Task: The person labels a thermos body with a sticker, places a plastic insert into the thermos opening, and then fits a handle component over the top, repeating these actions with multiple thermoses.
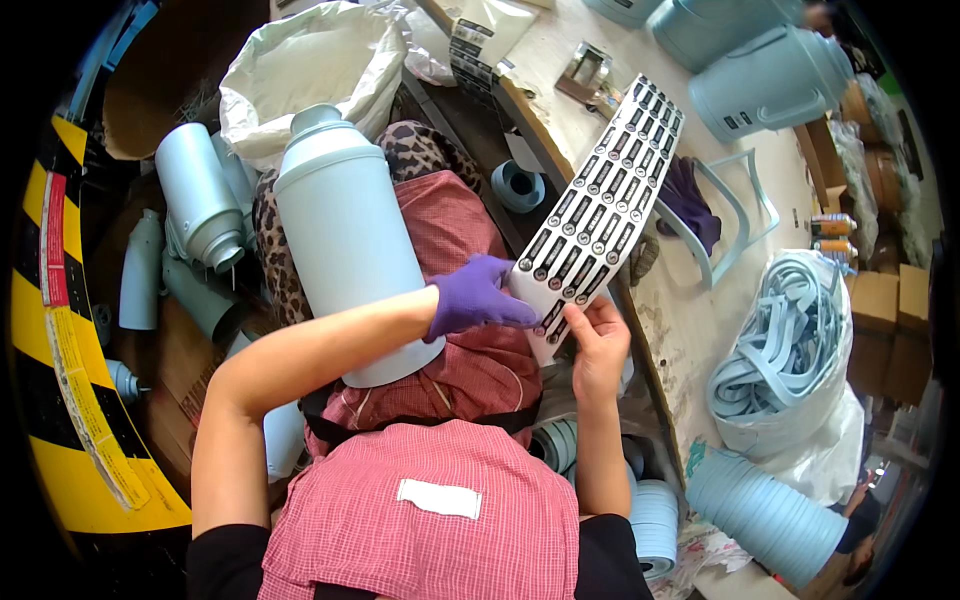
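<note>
My left hand (pixel 484 296), in a purple glove, grips the left edge of a long white sheet of black-and-white stickers (pixel 610 195). At the sheet's lower end, my bare right hand (pixel 600 345) pinches its corner between thumb and fingers; whether a single sticker is lifted there I cannot make out. The far end of the sheet slants up over the workbench. Across my lap, under my left forearm, lies a pale blue flask body (pixel 350 230), its narrow neck pointing away from me.
On the left, several blue flask bodies (pixel 195 185) lie below a white sack (pixel 310 75). The workbench (pixel 665 340) at right carries a purple glove (pixel 690 205), a blue handle frame (pixel 735 225), a bag of blue straps (pixel 780 350) and stacked rings (pixel 765 510). A yellow-black striped barrier (pixel 75 400) curves along the left.
</note>
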A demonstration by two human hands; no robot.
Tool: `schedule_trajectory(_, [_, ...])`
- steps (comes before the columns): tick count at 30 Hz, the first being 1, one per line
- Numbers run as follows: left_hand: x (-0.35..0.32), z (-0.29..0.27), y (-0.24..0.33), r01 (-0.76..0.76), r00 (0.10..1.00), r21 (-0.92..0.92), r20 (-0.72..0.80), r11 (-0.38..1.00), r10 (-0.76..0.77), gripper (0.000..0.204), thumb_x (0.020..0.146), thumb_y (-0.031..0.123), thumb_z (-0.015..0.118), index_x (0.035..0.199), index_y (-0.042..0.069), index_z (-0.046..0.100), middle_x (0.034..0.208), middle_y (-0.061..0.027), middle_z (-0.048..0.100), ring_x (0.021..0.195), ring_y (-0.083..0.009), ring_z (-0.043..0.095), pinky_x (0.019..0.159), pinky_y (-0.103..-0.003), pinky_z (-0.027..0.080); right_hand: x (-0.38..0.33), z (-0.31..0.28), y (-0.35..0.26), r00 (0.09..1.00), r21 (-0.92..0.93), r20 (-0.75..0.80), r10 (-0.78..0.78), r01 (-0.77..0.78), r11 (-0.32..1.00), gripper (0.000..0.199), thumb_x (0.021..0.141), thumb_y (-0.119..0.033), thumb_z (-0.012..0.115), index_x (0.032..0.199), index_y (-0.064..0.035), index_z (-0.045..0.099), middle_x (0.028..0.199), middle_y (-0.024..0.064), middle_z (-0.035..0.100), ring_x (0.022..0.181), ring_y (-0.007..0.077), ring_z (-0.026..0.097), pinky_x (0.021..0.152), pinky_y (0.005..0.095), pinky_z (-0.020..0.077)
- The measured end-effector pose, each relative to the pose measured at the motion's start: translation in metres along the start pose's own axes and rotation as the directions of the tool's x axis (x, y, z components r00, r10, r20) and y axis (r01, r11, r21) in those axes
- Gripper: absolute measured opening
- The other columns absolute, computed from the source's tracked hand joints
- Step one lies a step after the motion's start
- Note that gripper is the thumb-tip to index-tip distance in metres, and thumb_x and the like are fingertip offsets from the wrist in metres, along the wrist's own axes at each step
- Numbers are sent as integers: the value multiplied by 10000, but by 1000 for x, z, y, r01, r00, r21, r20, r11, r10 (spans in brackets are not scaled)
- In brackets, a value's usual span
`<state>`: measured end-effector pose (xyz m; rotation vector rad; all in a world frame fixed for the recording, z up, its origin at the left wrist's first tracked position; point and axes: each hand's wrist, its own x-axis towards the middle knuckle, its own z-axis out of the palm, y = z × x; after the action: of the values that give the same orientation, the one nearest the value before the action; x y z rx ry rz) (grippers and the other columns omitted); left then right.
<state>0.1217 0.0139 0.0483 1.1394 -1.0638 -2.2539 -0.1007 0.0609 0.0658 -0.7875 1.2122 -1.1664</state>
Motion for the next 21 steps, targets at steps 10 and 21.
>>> schedule_trajectory(10, [-12, 16, -9, -174, 982, -196, 40, 965, 185, 282, 954, 183, 723, 1190, 29, 737, 1021, 19, 703, 878, -37, 557, 752, -198, 423, 1, 11, -47, 612, -736, 578, -540, 677, -21, 281, 725, -170, 838, 999, -154, 778, 1126, -34, 679, 1091, 253, 546, 958, 426, 393])
schedule_trajectory(21, [-2, 8, -32, -310, 940, -228, 70, 923, 333, 316, 968, 200, 704, 1213, 2, 694, 1166, -72, 717, 1095, -137, 642, 964, -293, 489, -6, 14, -32, 491, -688, 653, -577, 702, -182, 185, 774, -83, 780, 957, -102, 756, 1045, -14, 731, 1032, 201, 668, 1054, 481, 401])
